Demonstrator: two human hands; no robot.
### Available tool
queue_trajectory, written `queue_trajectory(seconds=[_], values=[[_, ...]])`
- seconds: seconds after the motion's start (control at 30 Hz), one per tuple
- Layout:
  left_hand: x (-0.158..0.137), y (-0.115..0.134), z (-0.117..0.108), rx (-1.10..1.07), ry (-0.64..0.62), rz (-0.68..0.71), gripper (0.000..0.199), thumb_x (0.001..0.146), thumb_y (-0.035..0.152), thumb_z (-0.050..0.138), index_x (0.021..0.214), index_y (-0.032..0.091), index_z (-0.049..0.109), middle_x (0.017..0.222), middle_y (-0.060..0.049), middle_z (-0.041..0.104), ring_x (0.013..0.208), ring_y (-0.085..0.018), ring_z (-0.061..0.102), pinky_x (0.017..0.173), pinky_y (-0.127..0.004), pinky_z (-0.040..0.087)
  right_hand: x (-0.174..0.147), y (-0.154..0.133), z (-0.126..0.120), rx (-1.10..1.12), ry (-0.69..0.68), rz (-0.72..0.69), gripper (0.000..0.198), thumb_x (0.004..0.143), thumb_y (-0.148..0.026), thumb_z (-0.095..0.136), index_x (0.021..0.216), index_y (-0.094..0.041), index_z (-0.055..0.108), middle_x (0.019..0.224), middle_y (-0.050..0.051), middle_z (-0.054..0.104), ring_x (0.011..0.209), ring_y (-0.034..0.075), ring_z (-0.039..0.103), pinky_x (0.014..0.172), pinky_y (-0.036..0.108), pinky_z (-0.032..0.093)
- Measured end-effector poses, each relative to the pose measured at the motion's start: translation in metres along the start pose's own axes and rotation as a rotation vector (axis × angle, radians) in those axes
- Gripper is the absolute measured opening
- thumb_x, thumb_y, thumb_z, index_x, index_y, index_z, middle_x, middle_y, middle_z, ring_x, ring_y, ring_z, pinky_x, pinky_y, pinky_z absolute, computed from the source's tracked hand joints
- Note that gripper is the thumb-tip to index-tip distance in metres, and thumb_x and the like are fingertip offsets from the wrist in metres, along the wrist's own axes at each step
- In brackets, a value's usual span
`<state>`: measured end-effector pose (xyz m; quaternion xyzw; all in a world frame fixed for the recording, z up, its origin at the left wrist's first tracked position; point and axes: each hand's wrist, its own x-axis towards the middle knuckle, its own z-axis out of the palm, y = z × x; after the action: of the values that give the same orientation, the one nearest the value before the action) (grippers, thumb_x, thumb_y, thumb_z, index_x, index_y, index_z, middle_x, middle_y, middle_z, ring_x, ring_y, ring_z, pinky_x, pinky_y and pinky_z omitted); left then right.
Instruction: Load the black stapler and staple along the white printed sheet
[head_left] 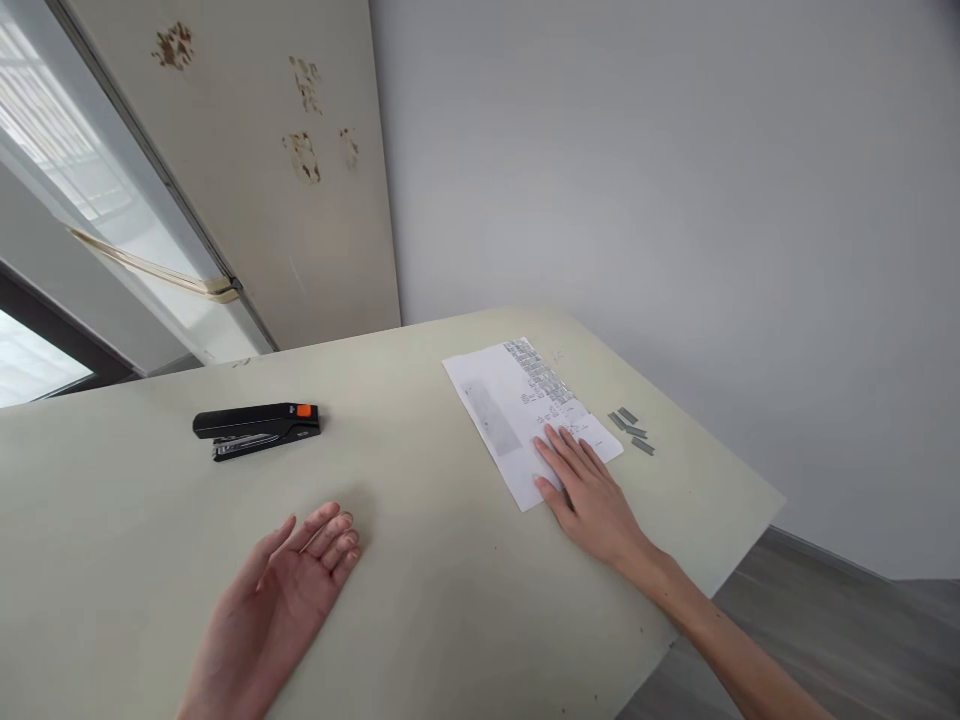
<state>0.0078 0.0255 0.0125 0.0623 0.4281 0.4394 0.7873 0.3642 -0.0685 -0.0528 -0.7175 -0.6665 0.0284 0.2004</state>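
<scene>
My right hand (589, 495) lies flat, fingers spread, on the lower right part of a white printed paper (495, 410). Dense print runs along the sheet's far right edge, and a grey block fills part of its left side. Palm up, my left hand (289, 590) rests at the near left with its fingers loosely extended and nothing in it. Beyond that hand, apart from it, a black stapler (259, 428) with an orange button lies on its side. Several grey strips of staples (634, 430) are scattered just right of the paper.
The pale table (420, 560) has its right edge running diagonally, with grey floor (825, 630) below. A plain wall (660, 180) stands behind. At the back left is a fridge (247, 200) with brown worn patches and a long curved handle (157, 270).
</scene>
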Motion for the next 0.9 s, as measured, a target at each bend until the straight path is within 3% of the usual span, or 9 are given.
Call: queue_trajectory(seconds=[0.13,0.27,0.33,0.43,0.5,0.6,0.73,0.8,0.9], values=[[0.000,-0.002,-0.004,0.159,-0.138,0.066,0.018,0.093,0.020,0.063,0.097,0.013,0.078,0.095,-0.012,0.074,0.090,-0.026,0.072,0.083,-0.037,0.065,-0.024,-0.038,0.001,0.048,0.023,-0.040,0.065,0.108,-0.043,0.048,0.169,-0.038,0.025,0.173,0.000,0.030,0.160,0.033,0.029,0.128,0.065,0.033],[-0.004,-0.008,-0.010,0.575,-0.217,0.360,0.019,0.092,0.037,0.073,0.101,0.021,0.080,0.109,-0.010,0.075,0.109,-0.029,0.067,0.097,-0.033,0.059,-0.076,-0.108,0.016,0.121,-0.011,-0.096,0.083,0.102,-0.046,0.059,0.171,-0.041,0.014,0.172,0.002,0.032,0.155,0.041,0.038,0.119,0.071,0.044],[-0.007,-0.012,-0.011,0.857,-0.172,0.585,0.022,0.091,0.040,0.076,0.108,0.026,0.080,0.122,-0.007,0.074,0.126,-0.031,0.061,0.113,-0.034,0.048,-0.102,-0.140,0.020,0.187,0.012,-0.179,0.093,0.095,-0.056,0.065,0.171,-0.038,0.016,0.172,0.009,0.031,0.148,0.045,0.048,0.104,0.066,0.059],[-0.007,-0.021,-0.014,1.190,-0.201,0.792,0.034,0.089,0.040,0.079,0.121,0.032,0.079,0.145,-0.003,0.067,0.151,-0.035,0.040,0.131,-0.045,0.020,-0.122,-0.155,0.011,0.260,0.103,-0.140,0.084,0.096,-0.058,0.061,0.169,-0.042,0.023,0.177,0.007,0.021,0.151,0.047,0.043,0.101,0.065,0.060],[-0.004,-0.026,-0.019,1.348,-0.268,0.840,0.045,0.089,0.042,0.079,0.133,0.036,0.075,0.156,0.000,0.059,0.159,-0.037,0.027,0.132,-0.054,0.006,-0.118,-0.132,-0.004,0.269,0.142,-0.055,0.071,0.101,-0.053,0.054,0.166,-0.048,0.028,0.178,0.001,0.019,0.156,0.044,0.035,0.105,0.069,0.057],[0.000,-0.025,-0.035,1.538,-0.304,0.908,0.054,0.092,0.046,0.074,0.145,0.038,0.066,0.163,0.003,0.049,0.161,-0.037,0.022,0.131,-0.058,0.002,-0.095,-0.059,-0.027,0.179,0.113,0.184,0.064,0.103,-0.051,0.051,0.164,-0.045,0.032,0.177,0.001,0.021,0.160,0.043,0.025,0.112,0.075,0.047],[-0.001,-0.009,-0.059,1.673,-0.323,0.969,0.058,0.095,0.051,0.067,0.151,0.039,0.060,0.165,0.003,0.046,0.160,-0.037,0.026,0.132,-0.057,0.007,-0.061,0.048,-0.042,0.074,0.185,0.488,0.086,0.096,-0.068,0.055,0.166,-0.026,0.027,0.179,0.016,0.007,0.162,0.046,0.016,0.119,0.071,0.038],[-0.002,0.001,-0.069,1.685,-0.315,0.985,0.058,0.094,0.053,0.067,0.151,0.040,0.060,0.164,0.003,0.047,0.160,-0.038,0.027,0.132,-0.056,0.008,-0.045,0.086,-0.042,0.084,0.203,0.588,0.096,0.092,-0.073,0.057,0.165,-0.016,0.029,0.176,0.025,0.013,0.162,0.046,0.016,0.122,0.068,0.034],[-0.003,0.008,-0.078,1.677,-0.275,0.983,0.058,0.091,0.055,0.069,0.147,0.041,0.065,0.161,0.004,0.051,0.158,-0.040,0.030,0.132,-0.057,0.007,-0.014,0.118,-0.036,0.149,0.234,0.568,0.100,0.088,-0.073,0.062,0.161,-0.011,0.036,0.168,0.028,0.033,0.158,0.046,0.028,0.125,0.064,0.030]])
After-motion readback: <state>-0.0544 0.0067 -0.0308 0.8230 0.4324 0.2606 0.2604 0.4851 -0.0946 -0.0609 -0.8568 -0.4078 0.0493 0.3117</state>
